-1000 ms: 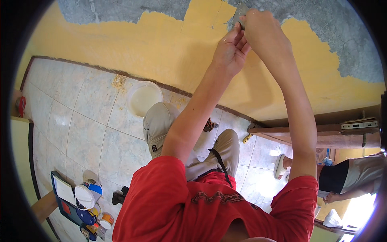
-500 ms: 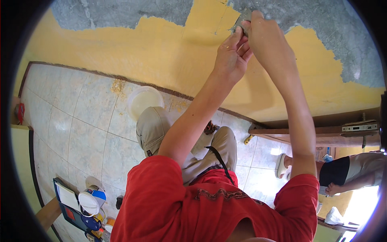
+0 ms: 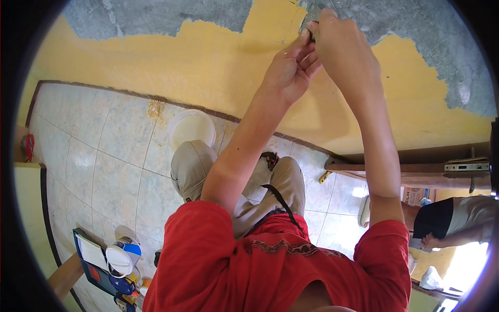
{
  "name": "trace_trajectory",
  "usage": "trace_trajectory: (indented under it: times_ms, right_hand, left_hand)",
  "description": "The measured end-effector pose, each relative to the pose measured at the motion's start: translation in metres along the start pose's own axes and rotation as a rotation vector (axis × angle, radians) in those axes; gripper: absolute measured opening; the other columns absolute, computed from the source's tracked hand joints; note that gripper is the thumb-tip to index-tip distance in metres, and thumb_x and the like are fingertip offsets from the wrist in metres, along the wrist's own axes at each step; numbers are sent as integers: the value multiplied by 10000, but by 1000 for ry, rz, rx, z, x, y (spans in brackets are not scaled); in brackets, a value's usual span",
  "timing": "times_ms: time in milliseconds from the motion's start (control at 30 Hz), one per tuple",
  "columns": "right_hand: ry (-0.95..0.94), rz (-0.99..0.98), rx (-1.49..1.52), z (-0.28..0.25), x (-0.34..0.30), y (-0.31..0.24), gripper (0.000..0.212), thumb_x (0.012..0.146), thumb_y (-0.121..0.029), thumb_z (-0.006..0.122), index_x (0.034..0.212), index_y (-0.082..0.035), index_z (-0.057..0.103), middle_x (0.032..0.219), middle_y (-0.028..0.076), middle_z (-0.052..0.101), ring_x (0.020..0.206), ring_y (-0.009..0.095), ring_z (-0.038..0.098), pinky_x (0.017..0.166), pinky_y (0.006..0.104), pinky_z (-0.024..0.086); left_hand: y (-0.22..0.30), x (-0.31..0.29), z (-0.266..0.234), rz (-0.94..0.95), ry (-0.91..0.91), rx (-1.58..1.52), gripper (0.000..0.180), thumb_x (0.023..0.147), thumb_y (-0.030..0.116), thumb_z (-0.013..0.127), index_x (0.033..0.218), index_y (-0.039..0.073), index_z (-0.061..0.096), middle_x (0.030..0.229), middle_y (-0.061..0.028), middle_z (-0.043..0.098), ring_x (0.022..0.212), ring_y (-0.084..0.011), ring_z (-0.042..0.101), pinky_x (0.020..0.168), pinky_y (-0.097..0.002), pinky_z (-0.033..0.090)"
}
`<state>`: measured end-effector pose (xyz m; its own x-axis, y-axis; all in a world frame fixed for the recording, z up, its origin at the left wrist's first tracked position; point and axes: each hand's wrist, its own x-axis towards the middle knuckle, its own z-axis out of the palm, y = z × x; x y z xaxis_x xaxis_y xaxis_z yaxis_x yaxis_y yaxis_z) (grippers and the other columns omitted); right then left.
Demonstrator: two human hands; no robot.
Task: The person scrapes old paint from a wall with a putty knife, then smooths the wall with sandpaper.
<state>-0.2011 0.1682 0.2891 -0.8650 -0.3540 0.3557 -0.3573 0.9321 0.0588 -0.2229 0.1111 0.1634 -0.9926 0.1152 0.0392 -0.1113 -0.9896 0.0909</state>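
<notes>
Both my arms reach up to a wall (image 3: pixel 208 67) where yellow paint is partly gone and grey surface shows. My right hand (image 3: pixel 345 52) grips a flat metal scraper (image 3: pixel 313 12), its blade against the boundary between yellow and grey. Most of the scraper's grip is hidden by that hand. Just below and to the left, my left hand (image 3: pixel 291 70) has its thumb and fingertips closed at the scraper's lower end, the other fingers loosely curled. Small paint flecks cling to the left hand.
By the wall's foot stands a translucent round tub (image 3: pixel 192 127), with paint flakes (image 3: pixel 155 109) on the tiled floor. A yellow-handled tool (image 3: pixel 324 177) lies near a wooden door (image 3: pixel 384 170). Another person (image 3: pixel 442 218) is at the right; a white bucket (image 3: pixel 120 259) stands lower left.
My hands and the scraper have shifted slightly up and left along the paint edge. Both hands keep their hold. The whole view has shifted a little.
</notes>
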Motion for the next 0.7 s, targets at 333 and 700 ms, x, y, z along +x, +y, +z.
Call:
trace_trajectory:
  times_ms: [333, 700]
  right_hand:
    - [-231, -39, 493, 1, -30, 66, 233, 969, -230, 480, 980, 0, 443, 736, 263, 600, 706, 427, 603, 606, 490, 449]
    - [-113, -210, 77, -1, -12, 52, 225, 940, -162, 517, 944, 62, 498, 819, 292, 628, 776, 441, 642, 624, 508, 492]
  left_hand:
    - [-9, -2, -6, 72, 6, 124, 138, 920, 196, 654, 862, 73, 634, 773, -33, 686, 715, -144, 693, 721, -258, 603]
    - [-21, 1, 1, 97, 36, 55, 218, 915, 225, 661, 824, 35, 605, 776, -76, 656, 728, -187, 684, 722, -281, 609]
